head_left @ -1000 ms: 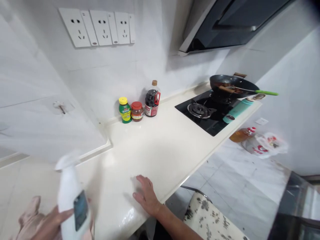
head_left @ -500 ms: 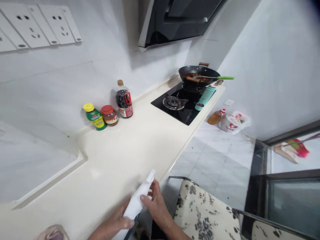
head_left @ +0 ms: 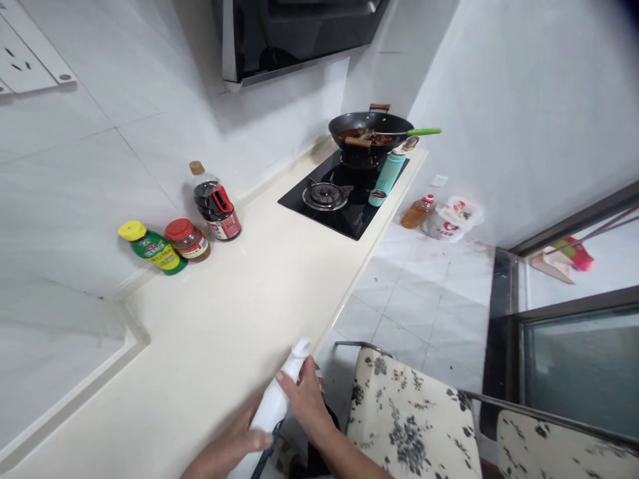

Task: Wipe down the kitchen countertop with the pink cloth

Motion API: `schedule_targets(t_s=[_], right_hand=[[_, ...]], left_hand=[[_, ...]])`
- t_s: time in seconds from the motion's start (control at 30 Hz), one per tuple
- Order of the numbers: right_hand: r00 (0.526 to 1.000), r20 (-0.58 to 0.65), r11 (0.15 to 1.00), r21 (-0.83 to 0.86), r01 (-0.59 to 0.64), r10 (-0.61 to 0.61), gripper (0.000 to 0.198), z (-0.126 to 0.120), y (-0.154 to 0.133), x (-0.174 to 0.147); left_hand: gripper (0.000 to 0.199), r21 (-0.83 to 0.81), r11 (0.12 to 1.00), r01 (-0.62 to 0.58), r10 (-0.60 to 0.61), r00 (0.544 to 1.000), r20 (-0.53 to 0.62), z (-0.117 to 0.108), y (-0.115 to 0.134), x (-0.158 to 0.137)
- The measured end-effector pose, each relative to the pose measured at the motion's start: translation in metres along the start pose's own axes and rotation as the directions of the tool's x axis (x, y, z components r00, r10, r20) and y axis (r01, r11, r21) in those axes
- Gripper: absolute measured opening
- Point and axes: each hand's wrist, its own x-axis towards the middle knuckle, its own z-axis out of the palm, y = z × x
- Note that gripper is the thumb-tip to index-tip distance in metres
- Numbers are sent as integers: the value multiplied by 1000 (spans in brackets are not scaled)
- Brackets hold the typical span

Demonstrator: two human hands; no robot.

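Observation:
A long white bottle [head_left: 272,409] with a narrow white top slants over the front edge of the counter. My left hand [head_left: 242,439] wraps round its lower body, the thumb lying across the front. Higher up, my right hand [head_left: 307,399] grips it near the neck, thumb on the near side and the other fingers mostly hidden behind. Something dark blue, like a strap, runs along the bottle's lower right side. The bottle's bottom end is cut off by the picture's lower edge.
On the counter [head_left: 239,326] by the wall stand a green bottle [head_left: 157,251], a red-lidded jar [head_left: 188,241] and a soy sauce bottle [head_left: 215,207]. Farther off, a wok [head_left: 344,126] and a turquoise flask [head_left: 389,176] sit on the hob. A flowered chair [head_left: 384,426] stands right.
The view has turned, so the counter things now appear farther left. My right hand's thumb has shifted up towards the bottle's neck. Both hands stay on the bottle.

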Motion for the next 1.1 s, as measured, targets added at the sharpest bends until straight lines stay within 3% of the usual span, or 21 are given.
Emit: schedule_targets(t_s=[0.17,0.33,0.6,0.9,1.1], right_hand=[[999,-36,999,-37,-38,37,34,-5,-3,7],[995,-98,997,-67,-31,24,33,-7,3,11],[997,-71,998,-52,-44,40,33,-7,6,13],[999,4,999,15,-46,46,38,-10,-3,9],[1000,26,1000,17,-18,17,37,-7,-4,10]], left_hand=[[96,3,1000,-21,21,1000,23,0,4,10],[98,-6,998,61,-60,997,43,-3,-5,14],[95,3,1000,-7,7,1000,27,-4,-7,18],[94,19,998,59,-60,997,53,-8,-17,16],[97,-14,996,89,-88,995,49,-5,-10,16]])
